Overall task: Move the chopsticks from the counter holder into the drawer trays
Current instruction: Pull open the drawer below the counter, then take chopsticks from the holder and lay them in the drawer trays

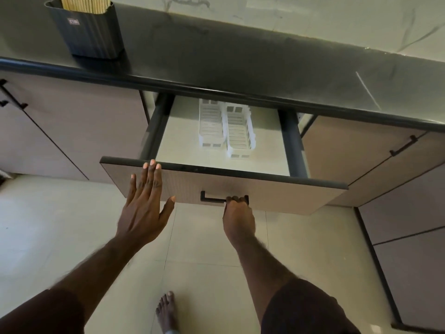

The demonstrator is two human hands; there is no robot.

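Note:
A dark ribbed holder (88, 34) stands on the black counter at the top left, packed with pale bamboo chopsticks (85, 4). Below the counter a drawer (265, 191) is pulled out. Inside it two white slotted trays (226, 130) lie side by side, with nothing in them. My right hand (238, 213) is closed around the drawer's black handle (212, 200). My left hand (144, 201) rests flat and open against the left part of the drawer front, fingertips at its top edge.
The black counter (240, 66) runs across the view above the drawer, with a marbled wall behind. Closed cabinet doors with black handles flank the drawer on both sides. My bare foot (166, 312) stands on the pale tiled floor below.

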